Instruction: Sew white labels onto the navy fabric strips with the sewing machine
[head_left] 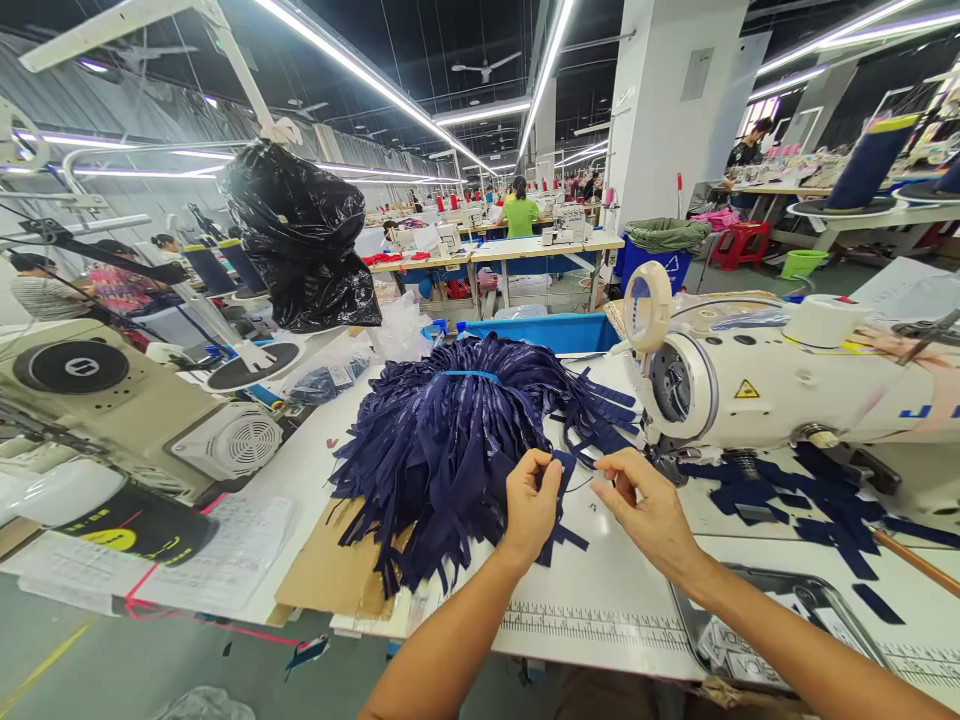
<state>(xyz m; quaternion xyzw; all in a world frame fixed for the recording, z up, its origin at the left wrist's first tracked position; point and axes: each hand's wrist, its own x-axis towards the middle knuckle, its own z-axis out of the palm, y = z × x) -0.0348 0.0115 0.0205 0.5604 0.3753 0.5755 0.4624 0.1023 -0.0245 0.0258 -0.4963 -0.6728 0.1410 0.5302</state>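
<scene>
A large bundle of navy fabric strips [442, 440], tied near its top with a blue band [472, 376], lies on the white table [600, 620]. At its right side my left hand [534, 495] pinches the end of a navy strip [564, 470] between thumb and fingers. My right hand [646, 505] is a short gap to the right, thumb and fingers drawn together; what it holds, if anything, is too small to make out. More navy pieces [814, 500] lie below the sewing machine [780, 385].
A metal tray [682, 600] of small packets sits near the right forearm. Cardboard [330, 565] lies under the bundle's left side. Papers [247, 550] and another machine [142, 400] stand left, by a black plastic bag [300, 235]. A blue bin [547, 330] is behind the bundle.
</scene>
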